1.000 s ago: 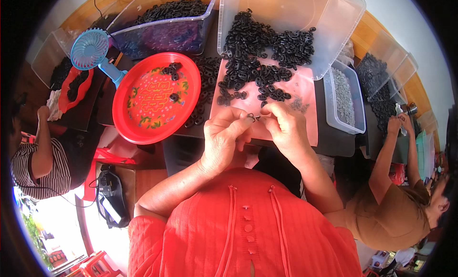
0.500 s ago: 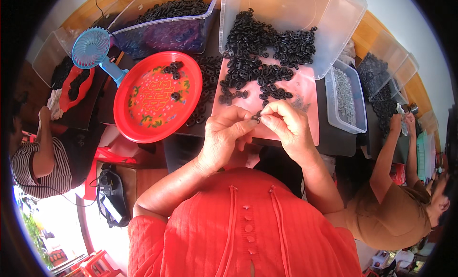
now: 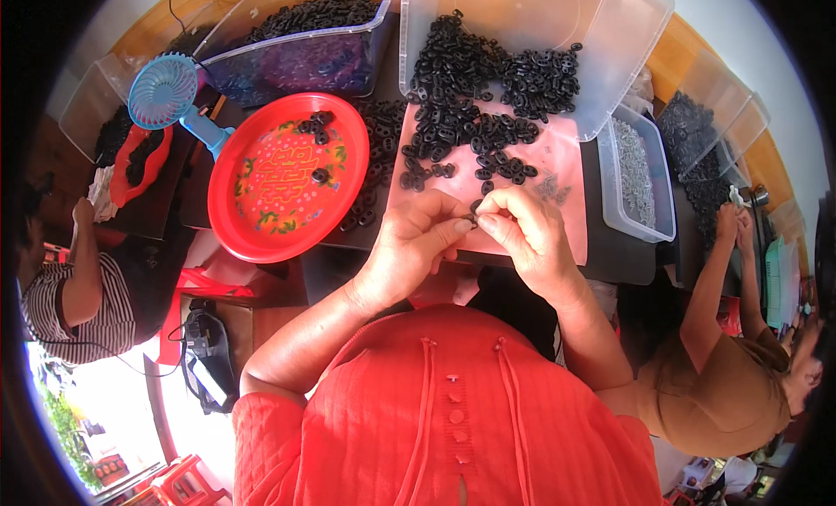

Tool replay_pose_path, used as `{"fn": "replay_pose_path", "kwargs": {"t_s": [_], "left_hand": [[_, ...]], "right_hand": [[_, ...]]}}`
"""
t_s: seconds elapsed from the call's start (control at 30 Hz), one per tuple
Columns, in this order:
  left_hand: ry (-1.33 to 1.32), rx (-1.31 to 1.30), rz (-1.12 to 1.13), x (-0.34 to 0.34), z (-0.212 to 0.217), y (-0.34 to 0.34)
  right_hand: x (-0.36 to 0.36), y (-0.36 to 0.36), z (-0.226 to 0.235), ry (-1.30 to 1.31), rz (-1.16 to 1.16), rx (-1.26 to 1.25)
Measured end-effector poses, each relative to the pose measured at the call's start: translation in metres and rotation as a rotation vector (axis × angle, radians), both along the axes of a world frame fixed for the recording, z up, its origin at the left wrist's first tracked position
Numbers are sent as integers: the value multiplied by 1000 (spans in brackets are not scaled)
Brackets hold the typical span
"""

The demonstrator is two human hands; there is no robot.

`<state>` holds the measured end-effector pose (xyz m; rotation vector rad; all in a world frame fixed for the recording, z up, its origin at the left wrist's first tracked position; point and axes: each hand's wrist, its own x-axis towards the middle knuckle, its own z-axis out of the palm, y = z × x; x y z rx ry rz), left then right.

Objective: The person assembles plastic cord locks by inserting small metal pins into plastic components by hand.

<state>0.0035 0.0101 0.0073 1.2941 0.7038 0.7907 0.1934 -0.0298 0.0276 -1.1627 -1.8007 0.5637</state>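
Note:
Between my two hands, above the near edge of a pink sheet [image 3: 572, 232], is a small black plastic part [image 3: 474, 212]. My left hand [image 3: 416, 241] pinches it between thumb and forefinger. From the other side, my right hand [image 3: 533, 245] is closed on it with thumb and fingertips; any smaller piece there is hidden. Just beyond the fingers, loose black oval parts with holes [image 3: 492, 136] spread over the sheet. They run back into a heap in a tipped clear bin [image 3: 601, 44]. A few small silvery pieces [image 3: 550, 189] lie right of them.
Left stands a red patterned tray [image 3: 225, 197] with a few black parts, near a blue fan [image 3: 165, 92]. Behind it is a clear bin of black parts [image 3: 296, 66]. A clear box [image 3: 614, 212] of silvery pieces stands right. Co-workers sit at left [image 3: 83, 306] and right [image 3: 718, 393].
My hands stay pinched together at nearly the same place, the fingers shifting slightly around the black part. At right, the co-worker's hands have moved a little.

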Motion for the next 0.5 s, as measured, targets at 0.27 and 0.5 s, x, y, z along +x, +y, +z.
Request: {"fn": "replay_pose_path", "kwargs": {"t_s": [0.27, 0.5], "left_hand": [[52, 83, 37, 0, 0, -7], [9, 121, 81, 1, -13, -8]], "right_hand": [[-7, -3, -2, 7, -9, 20], [-16, -5, -8, 109, -9, -88]]}}
